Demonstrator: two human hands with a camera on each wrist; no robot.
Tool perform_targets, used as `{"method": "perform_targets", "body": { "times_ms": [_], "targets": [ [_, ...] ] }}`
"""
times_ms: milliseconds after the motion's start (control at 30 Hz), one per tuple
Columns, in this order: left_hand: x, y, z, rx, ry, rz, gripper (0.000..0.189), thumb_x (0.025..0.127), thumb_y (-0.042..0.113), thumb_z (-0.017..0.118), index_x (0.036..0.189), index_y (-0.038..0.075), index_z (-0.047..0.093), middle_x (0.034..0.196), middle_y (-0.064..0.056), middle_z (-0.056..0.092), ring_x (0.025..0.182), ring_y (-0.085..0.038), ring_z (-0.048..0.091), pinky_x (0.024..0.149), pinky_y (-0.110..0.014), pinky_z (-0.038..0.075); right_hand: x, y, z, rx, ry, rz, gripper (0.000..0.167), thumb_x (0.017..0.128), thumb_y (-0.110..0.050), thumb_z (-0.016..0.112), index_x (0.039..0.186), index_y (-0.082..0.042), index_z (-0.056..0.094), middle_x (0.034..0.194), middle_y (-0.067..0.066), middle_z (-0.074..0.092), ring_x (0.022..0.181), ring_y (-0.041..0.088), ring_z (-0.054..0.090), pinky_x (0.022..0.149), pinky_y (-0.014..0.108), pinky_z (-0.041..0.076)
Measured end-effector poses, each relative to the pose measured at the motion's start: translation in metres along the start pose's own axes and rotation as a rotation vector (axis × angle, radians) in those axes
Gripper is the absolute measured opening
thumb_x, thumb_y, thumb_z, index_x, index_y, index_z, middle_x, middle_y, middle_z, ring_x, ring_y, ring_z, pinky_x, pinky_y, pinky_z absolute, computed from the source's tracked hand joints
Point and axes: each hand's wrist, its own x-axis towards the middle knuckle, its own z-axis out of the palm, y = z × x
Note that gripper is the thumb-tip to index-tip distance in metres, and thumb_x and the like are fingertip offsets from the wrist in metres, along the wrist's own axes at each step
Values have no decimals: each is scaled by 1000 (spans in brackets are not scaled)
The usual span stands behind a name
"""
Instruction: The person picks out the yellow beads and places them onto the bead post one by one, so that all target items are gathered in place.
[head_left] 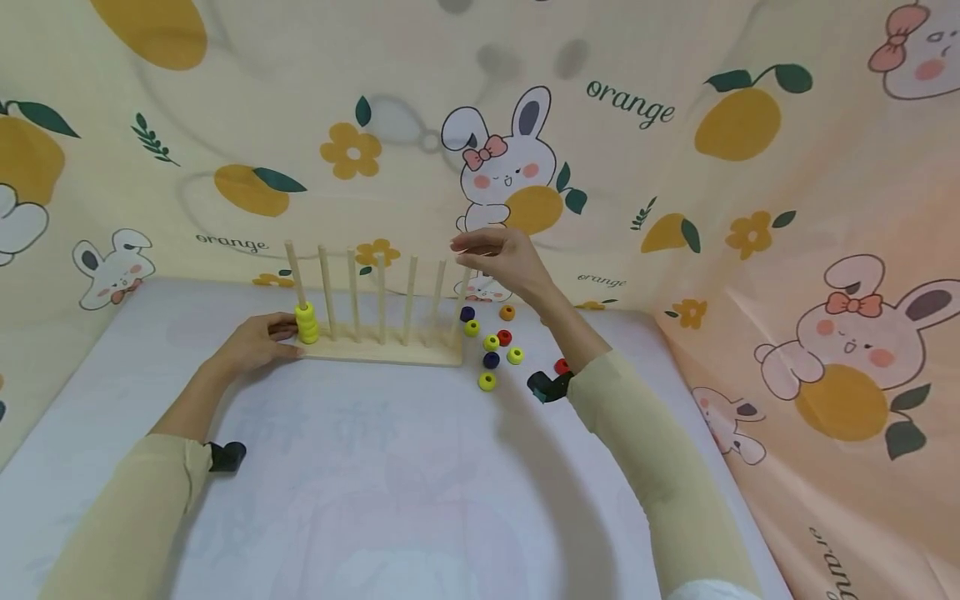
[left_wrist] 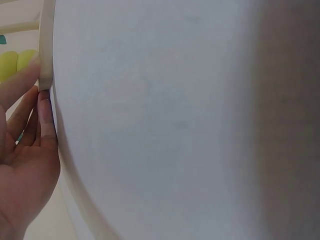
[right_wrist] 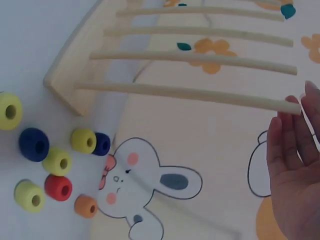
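Observation:
A wooden peg rack (head_left: 390, 353) with several upright pegs stands on the table. Yellow beads (head_left: 307, 323) are stacked on its leftmost peg; the other pegs carry none. At that left end, my left hand (head_left: 258, 343) grips the base, thumb on the near side and fingers behind. My right hand (head_left: 508, 260) is raised at the top of the rightmost peg (right_wrist: 190, 94). Its fingers (right_wrist: 290, 145) are nearly straight beside the peg's tip, and no bead shows in them. Whether they touch the tip, I cannot tell.
Loose beads lie right of the rack: several yellow ones (head_left: 487, 381), dark blue ones (head_left: 491, 360), red ones (head_left: 504, 337) and an orange one (head_left: 507, 312). A printed cloth (head_left: 420, 192) hangs behind the white table (head_left: 360, 467) and along its right side.

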Motion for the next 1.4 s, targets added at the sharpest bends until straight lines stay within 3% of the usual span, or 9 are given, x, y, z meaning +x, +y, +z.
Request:
{"method": "perform_targets", "body": {
  "times_ms": [400, 600, 867, 1100, 1200, 1400],
  "targets": [
    [-3, 2, -1, -19, -2, -1, 78, 88, 15, 76, 148, -9, 33, 149, -29, 40, 137, -44, 39, 116, -53, 32, -26, 24, -12, 15, 52, 67, 30, 92, -19, 72, 119, -5, 71, 117, 11, 71, 102, 23, 67, 91, 28, 57],
    [-3, 4, 0, -13, 1, 4, 77, 88, 17, 76, 148, -9, 34, 149, -29, 41, 137, -44, 39, 116, -54, 32, -48, 47, -21, -11, 103, 114, 29, 92, -19, 73, 118, -7, 72, 119, 13, 70, 101, 22, 66, 87, 25, 57],
    [-1, 1, 0, -21, -1, 1, 79, 88, 17, 76, 148, -9, 33, 149, -29, 41, 137, -44, 40, 116, -54, 32, -73, 83, -25, 10, 156, 187, 27, 93, -18, 71, 120, -12, 72, 121, 14, 69, 102, 22, 66, 90, 29, 57],
    [-1, 3, -1, -19, 2, -4, 80, 88, 17, 76, 149, -10, 32, 149, -30, 41, 136, -44, 40, 116, -54, 32, -88, 102, -24, 8, 198, 203, 27, 91, -20, 74, 118, -16, 73, 115, 5, 72, 101, 20, 68, 91, 31, 56],
    [-2, 4, -1, -22, 1, -11, 79, 88, 15, 75, 149, -10, 31, 149, -30, 40, 137, -44, 39, 116, -53, 32, -95, 103, -22, 15, 205, 215, 28, 90, -19, 75, 118, -11, 73, 113, 6, 73, 100, 19, 68, 88, 28, 56],
    [-4, 5, 0, -29, 3, -11, 77, 89, 14, 75, 148, -9, 32, 149, -29, 40, 137, -44, 39, 116, -53, 33, -107, 96, -16, 29, 200, 229, 31, 90, -8, 73, 118, 3, 69, 117, 23, 69, 105, 31, 68, 86, 23, 56]
  ]
}}
